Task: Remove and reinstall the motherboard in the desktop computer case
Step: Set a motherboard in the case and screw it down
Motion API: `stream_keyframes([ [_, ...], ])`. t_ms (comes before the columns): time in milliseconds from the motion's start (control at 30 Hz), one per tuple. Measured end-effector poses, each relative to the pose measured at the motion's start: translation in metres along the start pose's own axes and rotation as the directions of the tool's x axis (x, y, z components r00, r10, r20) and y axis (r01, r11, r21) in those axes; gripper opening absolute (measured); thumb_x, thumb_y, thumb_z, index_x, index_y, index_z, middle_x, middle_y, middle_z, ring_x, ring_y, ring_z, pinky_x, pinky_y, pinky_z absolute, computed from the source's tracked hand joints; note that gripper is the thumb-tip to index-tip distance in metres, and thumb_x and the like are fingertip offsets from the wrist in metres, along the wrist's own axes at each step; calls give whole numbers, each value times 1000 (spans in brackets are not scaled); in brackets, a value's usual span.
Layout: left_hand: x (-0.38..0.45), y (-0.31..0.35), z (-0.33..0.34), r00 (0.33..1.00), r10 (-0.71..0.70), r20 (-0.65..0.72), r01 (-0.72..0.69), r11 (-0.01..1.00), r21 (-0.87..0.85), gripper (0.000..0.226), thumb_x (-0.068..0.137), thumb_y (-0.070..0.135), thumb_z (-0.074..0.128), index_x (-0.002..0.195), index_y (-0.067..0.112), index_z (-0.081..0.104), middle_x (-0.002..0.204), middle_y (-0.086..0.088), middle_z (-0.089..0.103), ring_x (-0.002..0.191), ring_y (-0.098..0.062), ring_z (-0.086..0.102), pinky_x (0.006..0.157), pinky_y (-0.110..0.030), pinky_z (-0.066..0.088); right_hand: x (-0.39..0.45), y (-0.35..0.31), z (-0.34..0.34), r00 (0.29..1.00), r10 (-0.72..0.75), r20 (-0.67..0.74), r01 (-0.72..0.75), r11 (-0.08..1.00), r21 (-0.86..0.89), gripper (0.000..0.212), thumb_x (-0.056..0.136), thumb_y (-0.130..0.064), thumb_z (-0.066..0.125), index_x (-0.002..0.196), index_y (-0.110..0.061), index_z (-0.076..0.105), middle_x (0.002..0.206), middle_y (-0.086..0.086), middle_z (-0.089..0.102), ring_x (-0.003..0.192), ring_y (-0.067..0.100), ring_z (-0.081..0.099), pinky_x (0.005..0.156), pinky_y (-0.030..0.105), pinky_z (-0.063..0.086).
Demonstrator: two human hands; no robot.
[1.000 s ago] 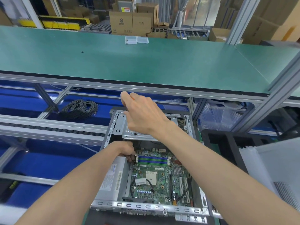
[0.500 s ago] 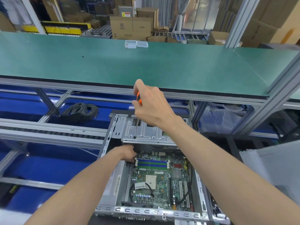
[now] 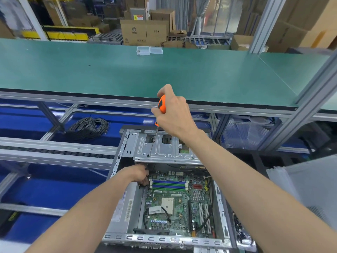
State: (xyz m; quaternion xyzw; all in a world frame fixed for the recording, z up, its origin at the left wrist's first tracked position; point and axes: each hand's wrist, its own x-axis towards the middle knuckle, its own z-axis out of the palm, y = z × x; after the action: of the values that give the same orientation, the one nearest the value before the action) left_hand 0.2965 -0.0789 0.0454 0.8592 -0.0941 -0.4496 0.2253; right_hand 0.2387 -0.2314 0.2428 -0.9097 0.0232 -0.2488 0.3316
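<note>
While gripped in right hand (image 3: 173,114), orange-handled screwdriver (image 3: 161,105) points steeply down at ribbed metal bracket (image 3: 164,148).
Left hand (image 3: 139,174) curled at green motherboard (image 3: 175,203) corner; grasp unclear.

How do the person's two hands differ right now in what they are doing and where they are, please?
The right hand is raised above the case, gripping an orange-handled screwdriver; the left hand is low inside the case beside the motherboard and holds no tool. The right hand's fingers curl round the handle; the left hand's fingertips are hidden, so its grip is unclear. Both are bare.
</note>
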Motion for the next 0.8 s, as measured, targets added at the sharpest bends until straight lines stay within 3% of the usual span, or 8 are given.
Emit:
stream_keyframes([
  [100,-2,-1,-1,1000,3,15,-3,1000,-13,32,110,14,30,130,-6,45,116,-25,69,85,-22,70,49,-14,46,-4,1,4,997,77,-12,-75,990,123,37,90,-24,66,114,-22,38,85,6,57,79,19,47,66,38,40],
  [200,-5,-2,-5,999,18,48,-21,997,70,31,108,9,33,124,-9,53,112,-26,70,82,-22,71,57,-17,51,0,-8,-3,992,21,-122,-2,988,157,33,92,-21,63,113,-18,38,74,6,54,70,23,51,65,41,47],
  [267,-9,-1,-10,998,21,60,-33,979,199,28,104,7,43,118,-9,61,110,-21,72,76,-19,69,72,-26,58,8,-17,-12,979,-33,-201,65,986,155,33,93,-23,61,117,-19,38,69,3,49,64,19,51,62,38,45],
  [333,-17,3,-15,999,18,41,-31,941,336,27,99,9,51,116,-5,67,103,-13,72,89,-22,67,94,-38,55,14,-25,-21,962,-78,-261,117,984,136,37,94,-26,60,123,-19,39,65,-4,42,63,13,48,59,25,38],
  [400,-27,8,-18,997,60,58,-78,908,411,28,99,10,48,114,-3,69,98,-10,70,101,-26,67,102,-39,50,15,-31,-27,944,-120,-307,164,979,123,41,95,-24,60,129,-16,39,62,-9,35,58,13,46,54,23,31],
  [467,-37,9,-19,993,106,50,-117,899,421,30,101,14,45,105,2,72,94,-8,75,104,-24,69,99,-36,48,12,-35,-32,929,-154,-335,205,971,120,45,96,-22,60,134,-13,39,60,-10,32,52,14,44,55,28,31],
  [600,-53,3,-13,957,268,-106,-202,885,420,34,102,20,52,75,15,72,89,-1,73,84,-15,67,87,-27,49,3,-43,-46,889,-194,-414,258,960,105,47,95,-17,59,136,-8,38,61,-10,32,51,14,45,54,31,37],
  [800,-82,-3,5,757,468,-456,-408,884,229,37,101,20,48,66,17,59,67,1,66,57,-14,57,57,-27,44,-18,-43,-61,890,-202,-408,236,971,35,43,92,-17,61,129,-9,41,61,-10,30,51,12,42,52,24,27],
])
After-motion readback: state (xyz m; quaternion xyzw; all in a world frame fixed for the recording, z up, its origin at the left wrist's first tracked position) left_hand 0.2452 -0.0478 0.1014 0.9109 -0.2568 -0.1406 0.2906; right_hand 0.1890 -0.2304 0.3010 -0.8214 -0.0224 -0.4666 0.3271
